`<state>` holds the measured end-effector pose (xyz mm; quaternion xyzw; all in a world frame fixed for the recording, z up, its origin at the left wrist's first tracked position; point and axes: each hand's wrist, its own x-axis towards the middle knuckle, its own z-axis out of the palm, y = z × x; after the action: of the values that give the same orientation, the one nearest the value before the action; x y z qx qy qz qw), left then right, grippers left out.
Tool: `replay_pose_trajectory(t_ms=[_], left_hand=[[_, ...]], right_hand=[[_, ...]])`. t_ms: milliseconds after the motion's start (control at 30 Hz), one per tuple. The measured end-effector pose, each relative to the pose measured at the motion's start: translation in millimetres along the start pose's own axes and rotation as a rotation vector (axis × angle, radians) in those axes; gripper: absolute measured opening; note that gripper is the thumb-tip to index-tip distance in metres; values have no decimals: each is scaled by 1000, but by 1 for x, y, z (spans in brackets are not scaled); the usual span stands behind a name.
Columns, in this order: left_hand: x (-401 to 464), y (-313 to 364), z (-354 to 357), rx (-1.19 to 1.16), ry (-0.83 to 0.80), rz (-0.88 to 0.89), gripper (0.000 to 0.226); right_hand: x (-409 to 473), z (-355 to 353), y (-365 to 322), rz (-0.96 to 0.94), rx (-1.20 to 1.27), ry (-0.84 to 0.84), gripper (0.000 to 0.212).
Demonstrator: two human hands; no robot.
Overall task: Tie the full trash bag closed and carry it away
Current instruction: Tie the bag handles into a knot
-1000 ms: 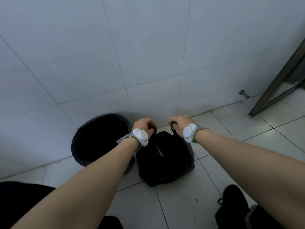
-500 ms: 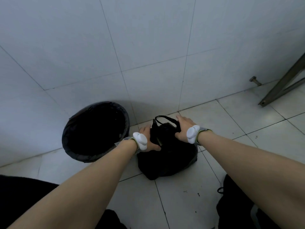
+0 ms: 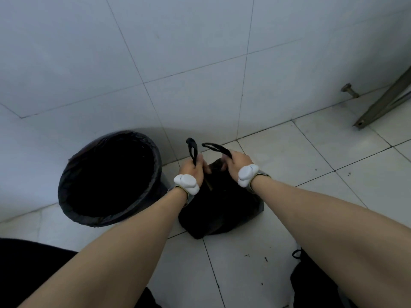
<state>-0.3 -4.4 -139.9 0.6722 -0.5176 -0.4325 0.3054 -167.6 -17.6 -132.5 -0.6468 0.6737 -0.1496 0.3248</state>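
Note:
A full black trash bag (image 3: 220, 210) sits on the white floor tiles close to the wall. My left hand (image 3: 192, 168) is closed around the bag's left handle loop (image 3: 192, 147), which sticks up past my fingers. My right hand (image 3: 238, 161) is closed around the right handle loop (image 3: 216, 147), which points left toward the other loop. The two hands are side by side over the bag's mouth, a short gap between them. Both wrists carry white devices.
A round bin (image 3: 111, 181) lined with a black bag stands just left of the trash bag, against the tiled wall. A metal frame leg (image 3: 382, 103) and a door stop (image 3: 349, 90) are at the far right. My dark shoe (image 3: 311, 278) is at the lower right.
Half a second ago both hands lay flat on the bag's top; now each has closed on a handle loop and pulled it up. The view has shifted slightly.

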Motion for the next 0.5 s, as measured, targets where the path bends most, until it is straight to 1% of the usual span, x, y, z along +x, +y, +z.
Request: replay_pose_trajectory(t_ms=[67,167,233,300,333,367,433,500], left_hand=[[3,0,2,-92,6,-19,52],[6,-7,3,-118,12,-51,51],[8,-9,6,-98,28,-54,48],[4,-3,7,-76,7,-79,32],[2,-1,9,-96,-14,-120,25],[-1,1,10,-148,-35,-171,28],[-4,4,11,-269,-44,-293,43],[-2,7,13,-400,20,-400,44]], right_hand=[[-2,-2,-2,21,106,23,32],[-5,-3,-7,46,211,57,34],[-8,0,-9,32,222,69,37],[-12,4,-13,8,210,55,42],[-14,5,-15,11,220,44,43],[-16,6,-17,29,246,31,44],[-18,6,-19,59,295,-2,44],[-18,6,-19,60,306,-20,40]])
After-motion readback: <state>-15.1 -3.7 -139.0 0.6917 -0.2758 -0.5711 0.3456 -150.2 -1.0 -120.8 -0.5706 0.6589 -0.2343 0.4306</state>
